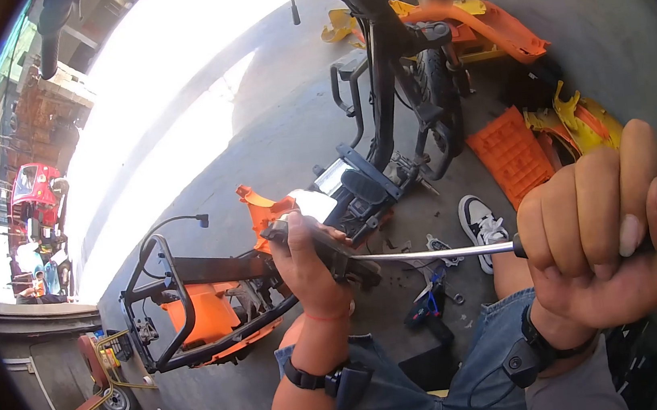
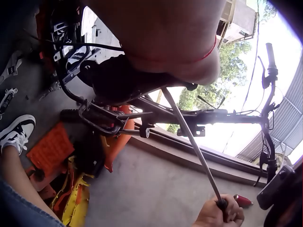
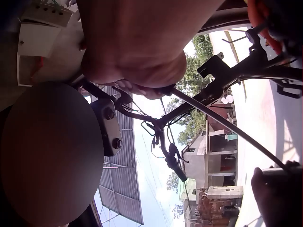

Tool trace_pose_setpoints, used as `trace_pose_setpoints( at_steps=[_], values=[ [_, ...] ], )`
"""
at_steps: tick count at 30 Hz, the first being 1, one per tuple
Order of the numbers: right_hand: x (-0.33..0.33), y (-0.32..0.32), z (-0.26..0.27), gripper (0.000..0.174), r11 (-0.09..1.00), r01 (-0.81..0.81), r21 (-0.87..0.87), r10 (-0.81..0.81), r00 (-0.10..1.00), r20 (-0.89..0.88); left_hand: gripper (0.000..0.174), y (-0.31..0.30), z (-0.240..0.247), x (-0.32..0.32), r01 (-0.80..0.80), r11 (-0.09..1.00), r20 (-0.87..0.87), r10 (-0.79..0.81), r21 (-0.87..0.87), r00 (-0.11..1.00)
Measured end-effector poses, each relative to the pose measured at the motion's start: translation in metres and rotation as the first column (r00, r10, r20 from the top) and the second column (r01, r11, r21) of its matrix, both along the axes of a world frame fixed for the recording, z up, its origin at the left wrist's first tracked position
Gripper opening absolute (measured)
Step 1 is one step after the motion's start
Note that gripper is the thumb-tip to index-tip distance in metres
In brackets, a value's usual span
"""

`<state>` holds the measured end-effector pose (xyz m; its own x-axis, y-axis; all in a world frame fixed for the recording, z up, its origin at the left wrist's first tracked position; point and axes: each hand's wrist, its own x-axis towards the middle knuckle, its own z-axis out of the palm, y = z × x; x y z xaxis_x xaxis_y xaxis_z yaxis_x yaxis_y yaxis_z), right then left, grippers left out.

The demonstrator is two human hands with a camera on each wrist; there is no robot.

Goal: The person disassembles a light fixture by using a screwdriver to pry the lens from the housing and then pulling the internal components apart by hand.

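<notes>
My right hand (image 1: 599,231) grips the black handle of a long screwdriver (image 1: 439,254), fingers curled round it. The bright shaft runs leftward, and its tip meets a dark, blocky part (image 1: 334,257) held in my left hand (image 1: 303,268). That hand's thumb lies along the part's near side; most of its fingers are hidden behind. In the left wrist view the shaft (image 2: 191,142) slants from the dark part (image 2: 118,80) down to the right hand (image 2: 220,213). The right wrist view shows the shaft (image 3: 232,127) leaving the right fist, its far end at the shadowed left hand (image 3: 279,194).
A stripped black vehicle frame (image 1: 385,93) stands ahead. Another black frame with orange panels (image 1: 207,312) lies at the left. Orange and yellow body panels (image 1: 513,151) sit on the floor at right, near a shoe (image 1: 480,220). Tools and small parts (image 1: 432,298) lie between the legs.
</notes>
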<state>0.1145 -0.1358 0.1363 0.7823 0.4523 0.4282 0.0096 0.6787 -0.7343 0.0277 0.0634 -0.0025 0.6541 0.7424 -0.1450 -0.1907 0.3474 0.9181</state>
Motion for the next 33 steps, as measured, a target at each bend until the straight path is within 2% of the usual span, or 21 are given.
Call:
trace_pose_setpoints(
  at_steps=[2, 4, 7, 9, 10, 12, 14, 15, 16, 18, 20, 21, 22, 23, 26, 27, 28, 29, 30, 32, 33],
  values=[
    [-0.003, -0.005, 0.005, 0.022, 0.995, -0.090, -0.034, 0.091, 0.996, 0.025, 0.028, 0.006, 0.002, 0.000, 0.014, 1.000, 0.012, -0.014, -0.012, 1.000],
    [-0.001, -0.007, 0.006, 0.022, 0.992, -0.117, -0.038, 0.116, 0.993, -0.035, 0.027, 0.013, 0.000, 0.000, 0.219, 0.951, -0.008, -0.226, -0.219, 0.974],
    [0.008, -0.002, -0.001, 0.019, 0.985, -0.167, 0.041, 0.169, 0.985, -0.034, 0.026, 0.019, -0.008, 0.000, 0.253, 0.916, 0.004, -0.265, -0.312, 0.964],
    [0.012, 0.007, -0.009, 0.021, 0.992, -0.103, 0.070, 0.106, 0.993, -0.042, 0.022, 0.012, -0.007, 0.000, 0.024, 0.998, -0.002, -0.024, -0.062, 1.000],
    [0.011, 0.008, -0.014, 0.021, 0.997, -0.046, 0.066, 0.050, 0.997, -0.061, 0.021, 0.010, -0.011, 0.000, -0.070, 0.993, 0.018, 0.069, 0.090, 0.997],
    [0.011, 0.010, -0.019, 0.022, 0.993, -0.015, 0.118, 0.023, 0.998, -0.063, 0.021, 0.002, -0.011, 0.003, -0.195, 0.956, 0.078, 0.182, 0.219, 0.980],
    [0.009, 0.006, -0.028, 0.023, 0.991, 0.025, 0.132, -0.016, 0.998, -0.068, 0.022, 0.003, -0.008, 0.001, -0.103, 0.968, 0.016, 0.102, 0.229, 0.995],
    [0.013, 0.002, -0.030, 0.021, 0.978, -0.115, 0.175, 0.123, 0.992, -0.035, 0.023, 0.011, -0.014, 0.002, -0.016, 0.996, -0.015, 0.018, 0.085, 1.000],
    [0.015, -0.001, -0.027, 0.021, 0.972, -0.181, 0.151, 0.177, 0.983, 0.037, 0.026, 0.019, -0.005, 0.001, 0.071, 0.975, -0.043, -0.081, -0.211, 0.996],
    [0.014, -0.001, -0.028, 0.021, 0.972, -0.183, 0.147, 0.186, 0.982, -0.009, 0.029, 0.026, -0.010, 0.003, 0.141, 0.865, -0.052, -0.189, -0.481, 0.981],
    [0.014, -0.003, -0.033, 0.021, 0.975, -0.153, 0.159, 0.161, 0.986, -0.033, 0.029, 0.023, -0.017, 0.002, 0.134, 0.839, -0.047, -0.187, -0.527, 0.981],
    [0.015, -0.003, -0.035, 0.022, 0.979, -0.109, 0.170, 0.120, 0.991, -0.056, 0.028, 0.017, -0.013, 0.002, 0.023, 0.960, -0.067, -0.043, -0.279, 0.997],
    [0.015, -0.004, -0.034, 0.022, 0.978, -0.113, 0.174, 0.124, 0.991, -0.054, 0.029, 0.010, -0.008, 0.003, -0.096, 0.995, -0.051, 0.095, -0.010, 0.994],
    [0.017, -0.005, -0.032, 0.023, 0.975, -0.143, 0.172, 0.140, 0.990, 0.026, 0.029, 0.004, -0.004, 0.003, -0.242, 0.837, 0.086, 0.229, 0.490, 0.970],
    [0.014, -0.005, -0.027, 0.025, 0.966, -0.199, 0.165, 0.183, 0.977, 0.106, 0.031, -0.004, -0.006, 0.001, -0.232, 0.732, 0.144, 0.182, 0.641, 0.973],
    [0.014, -0.005, -0.027, 0.026, 0.969, -0.195, 0.152, 0.179, 0.977, 0.116, 0.036, -0.003, -0.008, 0.003, -0.147, 0.910, 0.101, 0.116, 0.388, 0.988],
    [0.014, -0.006, -0.027, 0.026, 0.972, -0.189, 0.138, 0.172, 0.977, 0.127, 0.036, 0.005, -0.011, 0.004, -0.148, 0.912, 0.103, 0.117, 0.384, 0.988],
    [0.014, -0.007, -0.029, 0.026, 0.975, -0.183, 0.130, 0.167, 0.978, 0.124, 0.036, 0.016, -0.015, 0.005, -0.017, 1.000, 0.039, 0.017, -0.010, 0.999],
    [0.014, -0.008, -0.033, 0.026, 0.975, -0.153, 0.159, 0.148, 0.988, 0.038, 0.037, 0.023, -0.017, 0.006, 0.104, 0.904, 0.018, -0.106, -0.414, 0.994],
    [0.009, -0.007, -0.027, 0.024, 0.977, -0.147, 0.154, 0.156, 0.987, -0.041, 0.031, 0.019, -0.010, 0.006, 0.095, 0.917, -0.095, -0.143, -0.387, 0.985],
    [0.006, -0.005, -0.028, 0.023, 0.991, 0.029, 0.130, -0.019, 0.997, -0.077, 0.028, 0.016, -0.005, 0.005, 0.055, 0.934, -0.080, -0.089, -0.354, 0.993]
  ],
)
